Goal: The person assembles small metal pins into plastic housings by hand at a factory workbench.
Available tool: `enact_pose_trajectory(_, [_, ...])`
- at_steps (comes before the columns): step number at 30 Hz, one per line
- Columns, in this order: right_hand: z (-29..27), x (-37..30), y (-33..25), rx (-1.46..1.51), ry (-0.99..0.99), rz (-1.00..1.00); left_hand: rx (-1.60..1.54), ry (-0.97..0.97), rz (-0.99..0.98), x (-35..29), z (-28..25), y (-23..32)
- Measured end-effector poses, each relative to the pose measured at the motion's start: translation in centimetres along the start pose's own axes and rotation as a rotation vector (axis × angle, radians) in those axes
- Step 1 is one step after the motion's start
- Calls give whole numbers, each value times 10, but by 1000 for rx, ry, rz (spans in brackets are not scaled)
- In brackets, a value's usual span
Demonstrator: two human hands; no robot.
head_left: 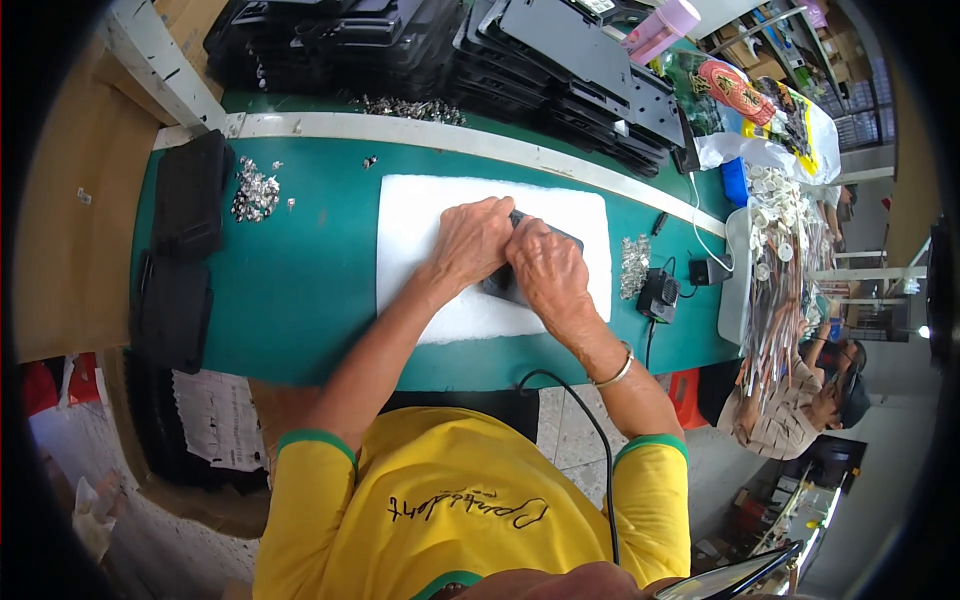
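The green counter (300, 320) extends past every edge of a white foam sheet (408, 250), most widely on the left. Mid-sheet, the left hand (472, 238) and right hand (549, 265) curl over a dark plastic panel (503, 285); whether either grip clasps it, I cannot tell. Small metal parts (256, 192) lie heaped near the counter's far left corner.

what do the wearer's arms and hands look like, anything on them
The left hand and right hand are ungloved, the forearms bare. A thin, pale metallic bangle circles the right wrist. The short yellow sleeves end in green trim.
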State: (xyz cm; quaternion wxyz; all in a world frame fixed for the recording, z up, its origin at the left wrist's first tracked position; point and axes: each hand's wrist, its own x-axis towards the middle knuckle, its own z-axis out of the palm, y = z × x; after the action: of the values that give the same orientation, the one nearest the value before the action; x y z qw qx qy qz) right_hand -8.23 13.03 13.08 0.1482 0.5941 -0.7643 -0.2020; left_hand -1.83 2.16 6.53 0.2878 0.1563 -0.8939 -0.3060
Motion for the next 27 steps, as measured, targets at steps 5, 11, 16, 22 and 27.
enact_pose_trajectory(5, [-15,8,4,30,-61,-51,-17,-81,-64,-1,0,-3])
enact_pose_trajectory(11, [-7,3,3,-5,-76,24,30,-138,-105,1,-4,3])
enact_pose_trajectory(16, [26,-23,8,465,98,235,-5,-136,-120,-1,-4,0])
enact_pose_trajectory(22, [17,-28,-3,547,165,327,-28,-110,-95,1,-8,2])
enact_pose_trajectory(27, [21,-19,-6,462,132,306,-33,-135,-101,3,-9,4])
